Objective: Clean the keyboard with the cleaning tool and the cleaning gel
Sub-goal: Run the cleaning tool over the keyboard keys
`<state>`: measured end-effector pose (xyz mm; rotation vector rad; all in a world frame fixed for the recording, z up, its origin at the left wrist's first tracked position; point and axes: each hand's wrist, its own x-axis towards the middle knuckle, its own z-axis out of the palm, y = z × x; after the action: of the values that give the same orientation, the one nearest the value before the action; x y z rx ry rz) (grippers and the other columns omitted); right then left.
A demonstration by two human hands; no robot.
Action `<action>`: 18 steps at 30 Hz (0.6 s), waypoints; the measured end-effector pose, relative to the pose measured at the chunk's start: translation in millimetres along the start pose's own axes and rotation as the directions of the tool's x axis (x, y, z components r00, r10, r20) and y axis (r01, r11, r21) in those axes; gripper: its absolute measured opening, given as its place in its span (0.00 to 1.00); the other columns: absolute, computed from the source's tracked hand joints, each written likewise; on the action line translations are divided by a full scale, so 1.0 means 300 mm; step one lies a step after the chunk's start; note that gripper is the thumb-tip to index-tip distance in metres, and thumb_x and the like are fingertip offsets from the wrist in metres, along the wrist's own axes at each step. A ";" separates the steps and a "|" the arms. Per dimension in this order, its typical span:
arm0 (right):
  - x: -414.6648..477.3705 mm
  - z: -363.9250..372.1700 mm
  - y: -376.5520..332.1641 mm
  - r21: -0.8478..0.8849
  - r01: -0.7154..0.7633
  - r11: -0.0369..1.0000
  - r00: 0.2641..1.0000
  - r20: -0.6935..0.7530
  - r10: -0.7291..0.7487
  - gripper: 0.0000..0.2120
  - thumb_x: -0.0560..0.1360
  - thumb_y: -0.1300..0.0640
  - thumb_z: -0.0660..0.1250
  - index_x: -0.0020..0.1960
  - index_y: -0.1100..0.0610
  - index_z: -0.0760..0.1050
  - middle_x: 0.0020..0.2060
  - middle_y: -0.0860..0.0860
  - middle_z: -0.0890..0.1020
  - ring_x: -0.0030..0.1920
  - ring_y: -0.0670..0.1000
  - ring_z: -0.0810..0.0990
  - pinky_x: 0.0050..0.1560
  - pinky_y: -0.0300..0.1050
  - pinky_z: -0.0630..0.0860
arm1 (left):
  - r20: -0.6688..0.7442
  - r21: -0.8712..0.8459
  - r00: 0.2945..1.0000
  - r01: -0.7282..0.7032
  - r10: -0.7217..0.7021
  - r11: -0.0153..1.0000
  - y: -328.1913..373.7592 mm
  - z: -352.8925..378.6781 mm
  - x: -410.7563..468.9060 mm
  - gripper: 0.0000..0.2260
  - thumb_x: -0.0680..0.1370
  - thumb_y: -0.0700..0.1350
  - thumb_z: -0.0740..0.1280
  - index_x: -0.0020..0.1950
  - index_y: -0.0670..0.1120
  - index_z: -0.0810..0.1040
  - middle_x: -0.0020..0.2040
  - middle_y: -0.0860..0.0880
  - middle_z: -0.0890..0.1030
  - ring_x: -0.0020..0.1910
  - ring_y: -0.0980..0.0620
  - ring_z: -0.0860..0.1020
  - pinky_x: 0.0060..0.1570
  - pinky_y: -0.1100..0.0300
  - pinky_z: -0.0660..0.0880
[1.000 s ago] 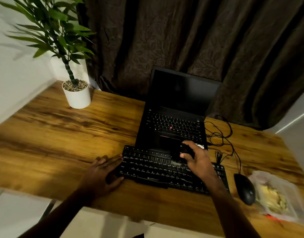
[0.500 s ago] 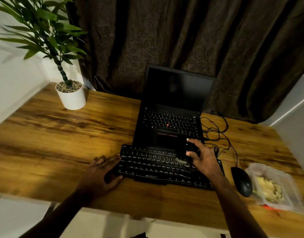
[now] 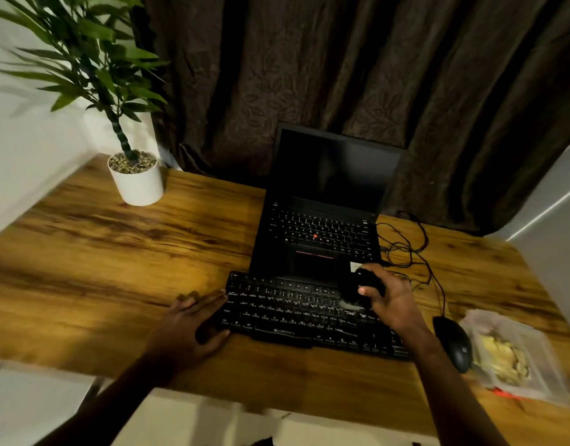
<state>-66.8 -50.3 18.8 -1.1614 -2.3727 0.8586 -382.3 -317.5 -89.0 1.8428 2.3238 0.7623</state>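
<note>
Over the right end of the keyboard (image 3: 309,313), the right hand (image 3: 394,299) had its fingers curled around a dark cleaning tool (image 3: 357,286), its pale lower edge touching the keys. The left hand (image 3: 193,323) lay flat, fingers together, thumb apart, bracing the keyboard's left edge on the wooden desk (image 3: 116,268). Well to the right, past the mouse (image 3: 454,344), a clear bag held yellowish cleaning gel (image 3: 502,358).
</note>
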 end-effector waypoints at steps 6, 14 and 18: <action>-0.003 0.037 -0.018 -0.006 0.006 1.000 1.000 0.000 -0.006 0.19 0.77 0.58 0.69 0.64 0.43 0.71 0.51 0.53 0.81 0.42 0.44 0.81 0.31 0.30 0.76 | 0.025 0.013 1.000 -0.003 0.003 1.000 -0.010 0.002 0.001 0.31 0.76 0.69 0.59 0.76 0.58 0.64 0.76 0.62 0.64 0.68 0.51 0.72 0.68 0.47 0.68; -0.011 0.019 0.023 0.036 0.002 0.999 1.000 -0.018 -0.002 0.19 0.77 0.59 0.68 0.65 0.45 0.72 0.51 0.53 0.81 0.44 0.47 0.82 0.31 0.34 0.78 | -0.001 0.017 1.000 -0.015 0.015 1.000 0.000 -0.004 0.002 0.31 0.75 0.66 0.62 0.76 0.56 0.67 0.76 0.61 0.65 0.62 0.53 0.74 0.65 0.48 0.69; -0.044 -0.014 0.057 -0.016 -0.023 1.000 0.997 -0.070 0.022 0.20 0.77 0.59 0.69 0.65 0.43 0.71 0.50 0.51 0.81 0.40 0.45 0.81 0.28 0.32 0.75 | 0.007 0.008 1.000 -0.030 0.030 1.000 -0.008 0.001 0.002 0.31 0.76 0.67 0.60 0.76 0.56 0.65 0.76 0.60 0.64 0.64 0.51 0.74 0.67 0.45 0.68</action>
<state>-46.6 -51.2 9.8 -1.2067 -2.3186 0.7938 -384.5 -317.3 -90.2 1.8848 2.3034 0.7495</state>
